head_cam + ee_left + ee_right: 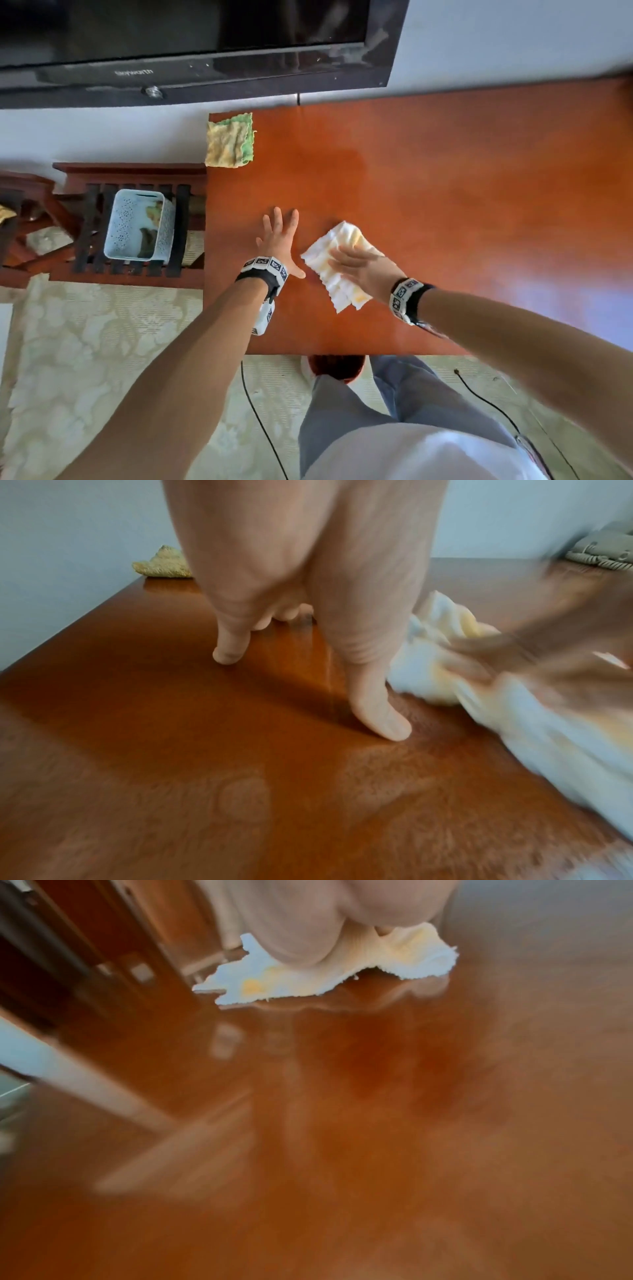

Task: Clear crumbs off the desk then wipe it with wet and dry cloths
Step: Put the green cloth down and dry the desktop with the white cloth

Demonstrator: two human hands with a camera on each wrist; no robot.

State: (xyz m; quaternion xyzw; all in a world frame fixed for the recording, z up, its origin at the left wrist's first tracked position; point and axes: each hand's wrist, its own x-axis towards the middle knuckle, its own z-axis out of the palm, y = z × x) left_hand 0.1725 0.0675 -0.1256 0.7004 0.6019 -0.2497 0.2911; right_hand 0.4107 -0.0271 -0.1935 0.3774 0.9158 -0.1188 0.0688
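Observation:
A glossy red-brown wooden desk (445,178) fills the middle of the head view. My right hand (359,265) lies flat with straight fingers on a white and pale-yellow cloth (329,281), pressing it onto the desk near the front left. The same cloth (441,642) (260,982) shows blurred in both wrist views. My left hand (279,236) rests open on the bare wood just left of the cloth, its fingers (227,653) spread. A second cloth, yellow and green (230,140) (161,566), lies folded at the desk's far left corner. No crumbs are visible.
A pale-blue perforated basket (138,224) stands on a dark slatted wooden rack (130,253) left of the desk. A black television (191,51) hangs on the wall behind. A beige telephone (603,550) sits at the desk's far right. Cables (260,421) run over the patterned floor.

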